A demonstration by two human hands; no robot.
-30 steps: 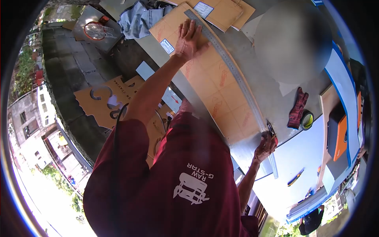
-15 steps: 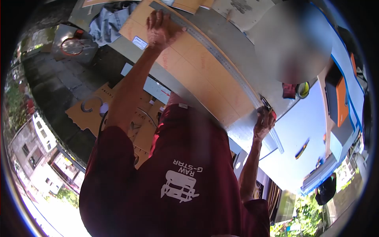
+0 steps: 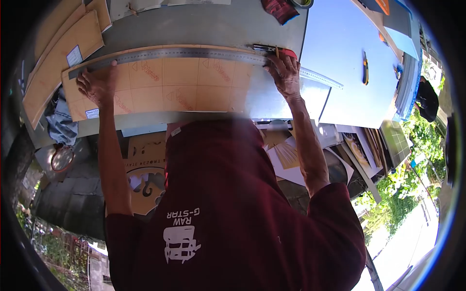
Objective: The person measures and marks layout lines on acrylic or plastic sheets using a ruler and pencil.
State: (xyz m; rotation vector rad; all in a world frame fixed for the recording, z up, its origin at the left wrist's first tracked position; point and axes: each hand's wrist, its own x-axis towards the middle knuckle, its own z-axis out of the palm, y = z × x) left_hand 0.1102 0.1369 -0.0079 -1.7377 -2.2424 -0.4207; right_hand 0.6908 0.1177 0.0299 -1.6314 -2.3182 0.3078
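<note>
A long steel ruler (image 3: 194,53) lies along the far edge of a brown paper-faced sheet (image 3: 179,92) with red print and thin drawn lines. My left hand (image 3: 98,86) rests over the ruler's left end, fingers spread, pressing on it and the sheet. Farther right, my right hand (image 3: 285,72) is closed around a red-and-black utility knife (image 3: 290,52) at the ruler, its dark front end pointing left. A thin stick-like piece shows between the fingers of that hand. The ruler's right end extends past the sheet onto a pale surface.
Brown boards (image 3: 63,63) stand at the left beside a bundled denim cloth (image 3: 63,121). A yellow-and-black cutter (image 3: 365,68) lies on the pale tabletop (image 3: 340,53) at right. Dark red gloves (image 3: 280,9) and a tape roll (image 3: 302,2) sit at the far edge. Cut-out panels (image 3: 143,179) are below the table.
The view has turned, so the sheet and ruler now run nearly level across it. My left hand stays at the ruler's left end; my right hand keeps hold of the knife.
</note>
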